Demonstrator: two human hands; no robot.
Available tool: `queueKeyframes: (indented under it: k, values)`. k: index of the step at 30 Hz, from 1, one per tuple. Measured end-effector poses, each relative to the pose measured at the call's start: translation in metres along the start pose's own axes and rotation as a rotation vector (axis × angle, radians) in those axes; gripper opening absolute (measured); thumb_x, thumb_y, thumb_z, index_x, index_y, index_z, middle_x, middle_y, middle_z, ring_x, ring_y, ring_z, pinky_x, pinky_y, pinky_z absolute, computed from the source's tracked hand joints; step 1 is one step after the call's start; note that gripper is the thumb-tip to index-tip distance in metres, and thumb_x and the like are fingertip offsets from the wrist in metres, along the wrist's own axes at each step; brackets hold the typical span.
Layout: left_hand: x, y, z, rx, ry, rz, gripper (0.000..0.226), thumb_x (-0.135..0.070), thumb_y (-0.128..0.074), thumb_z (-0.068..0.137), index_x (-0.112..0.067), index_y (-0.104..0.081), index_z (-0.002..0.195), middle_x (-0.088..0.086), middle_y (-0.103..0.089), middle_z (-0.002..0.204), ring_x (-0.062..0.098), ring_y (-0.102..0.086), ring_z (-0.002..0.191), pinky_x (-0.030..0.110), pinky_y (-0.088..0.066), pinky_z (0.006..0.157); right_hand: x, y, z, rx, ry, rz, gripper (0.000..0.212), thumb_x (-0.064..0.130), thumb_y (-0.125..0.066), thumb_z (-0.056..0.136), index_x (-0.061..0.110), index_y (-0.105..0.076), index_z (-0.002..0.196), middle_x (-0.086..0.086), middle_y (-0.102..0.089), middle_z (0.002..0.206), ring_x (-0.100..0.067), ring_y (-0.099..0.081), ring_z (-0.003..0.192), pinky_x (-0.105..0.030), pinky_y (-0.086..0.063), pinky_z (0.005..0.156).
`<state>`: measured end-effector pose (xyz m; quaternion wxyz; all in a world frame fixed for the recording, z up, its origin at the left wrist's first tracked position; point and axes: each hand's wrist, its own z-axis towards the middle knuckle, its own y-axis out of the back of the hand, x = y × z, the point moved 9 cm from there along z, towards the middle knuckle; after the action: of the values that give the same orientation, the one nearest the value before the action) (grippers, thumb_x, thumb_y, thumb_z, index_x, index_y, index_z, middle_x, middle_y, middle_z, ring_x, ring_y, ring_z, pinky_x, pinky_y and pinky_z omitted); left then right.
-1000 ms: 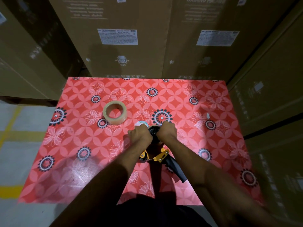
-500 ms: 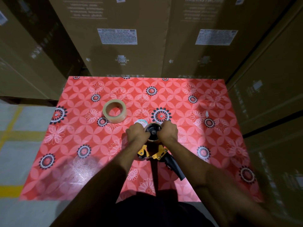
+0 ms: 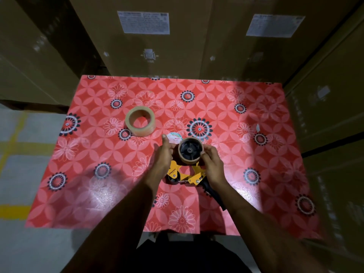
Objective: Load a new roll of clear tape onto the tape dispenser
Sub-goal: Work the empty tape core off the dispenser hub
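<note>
A yellow tape dispenser (image 3: 175,172) with a black handle (image 3: 215,195) lies on the red flowered tablecloth (image 3: 256,174), near the middle. A brown cardboard core (image 3: 189,162) sits around its black hub (image 3: 190,150). My left hand (image 3: 163,155) presses the core's left side, with the thumb sticking up. My right hand (image 3: 212,161) pinches the core's right side. The new roll of clear tape (image 3: 142,132) lies flat on the cloth, behind and to the left of my hands, untouched.
A small round white disc (image 3: 175,136) lies just behind my left hand. Tall cardboard boxes (image 3: 177,46) wall in the table at the back and right. A grey floor with yellow lines (image 3: 13,210) is on the left.
My hands have parted from over the hub to its two sides. The brown core and the black hub, covered a second ago, now show between them.
</note>
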<state>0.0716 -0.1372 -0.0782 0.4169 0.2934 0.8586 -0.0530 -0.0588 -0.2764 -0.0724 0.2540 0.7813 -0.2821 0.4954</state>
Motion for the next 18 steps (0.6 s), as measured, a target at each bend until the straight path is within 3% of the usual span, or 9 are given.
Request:
queueKeyframes:
  k: [4, 8, 10, 12, 14, 16, 18]
  values:
    - [0.030, 0.006, 0.032, -0.044, 0.047, 0.056, 0.101, -0.100, -0.004, 0.072, -0.031, -0.073, 0.094, 0.021, -0.066, 0.132, 0.039, -0.061, 0.122, 0.056, -0.039, 0.112, 0.010, -0.009, -0.001, 0.045, 0.089, -0.078, 0.035, 0.028, -0.042, 0.106, 0.019, -0.060, 0.134, -0.002, -0.064, 0.130, -0.022, -0.062, 0.124, -0.042, -0.055, 0.101]
    - [0.015, 0.001, 0.018, -0.033, 0.038, 0.027, 0.084, -0.077, -0.004, 0.095, -0.024, -0.068, 0.090, 0.019, -0.072, 0.118, 0.029, -0.063, 0.109, 0.050, -0.040, 0.110, 0.011, -0.009, 0.001, 0.020, 0.053, -0.146, 0.055, 0.033, -0.043, 0.091, 0.018, -0.056, 0.142, -0.005, -0.041, 0.123, -0.023, -0.049, 0.127, -0.042, -0.050, 0.107]
    - [0.028, 0.002, 0.032, -0.038, 0.029, 0.048, 0.094, -0.090, -0.005, 0.084, -0.026, -0.074, 0.085, 0.017, -0.067, 0.132, 0.032, -0.060, 0.120, 0.054, -0.037, 0.113, 0.015, -0.008, 0.000, 0.004, 0.118, -0.214, 0.051, 0.033, -0.043, 0.094, 0.022, -0.054, 0.142, -0.005, -0.047, 0.122, -0.023, -0.052, 0.122, -0.044, -0.051, 0.104]
    - [0.054, 0.001, 0.065, -0.042, 0.027, 0.069, 0.107, -0.105, -0.004, 0.064, -0.034, -0.078, 0.095, 0.015, -0.052, 0.152, 0.036, -0.051, 0.137, 0.061, -0.031, 0.116, 0.015, -0.005, 0.000, -0.034, 0.178, -0.226, 0.041, 0.029, -0.047, 0.101, 0.021, -0.050, 0.141, -0.005, -0.059, 0.123, -0.024, -0.061, 0.116, -0.039, -0.055, 0.096]
    - [0.064, 0.004, 0.077, -0.083, 0.029, 0.114, 0.117, -0.108, -0.001, 0.057, -0.034, -0.076, 0.108, 0.015, -0.046, 0.157, 0.038, -0.045, 0.142, 0.062, -0.028, 0.118, 0.015, -0.002, 0.000, -0.082, 0.195, -0.236, 0.029, 0.024, -0.049, 0.103, 0.016, -0.051, 0.131, -0.004, -0.066, 0.114, -0.026, -0.067, 0.108, -0.034, -0.057, 0.086]
    - [0.055, 0.007, 0.067, -0.087, 0.018, 0.126, 0.114, -0.107, 0.001, 0.057, -0.039, -0.074, 0.109, 0.015, -0.043, 0.159, 0.038, -0.044, 0.143, 0.062, -0.028, 0.118, 0.014, -0.003, 0.002, -0.087, 0.195, -0.251, 0.027, 0.030, -0.049, 0.098, 0.018, -0.055, 0.122, -0.003, -0.068, 0.112, -0.027, -0.068, 0.106, -0.045, -0.059, 0.087]
    - [0.034, 0.009, 0.042, -0.087, 0.007, 0.093, 0.103, -0.103, 0.000, 0.066, -0.045, -0.072, 0.111, 0.013, -0.045, 0.158, 0.035, -0.045, 0.142, 0.061, -0.029, 0.118, 0.015, -0.008, 0.002, -0.036, 0.202, -0.249, 0.040, 0.034, -0.049, 0.089, 0.022, -0.057, 0.126, -0.004, -0.064, 0.120, -0.026, -0.063, 0.114, -0.052, -0.057, 0.093]
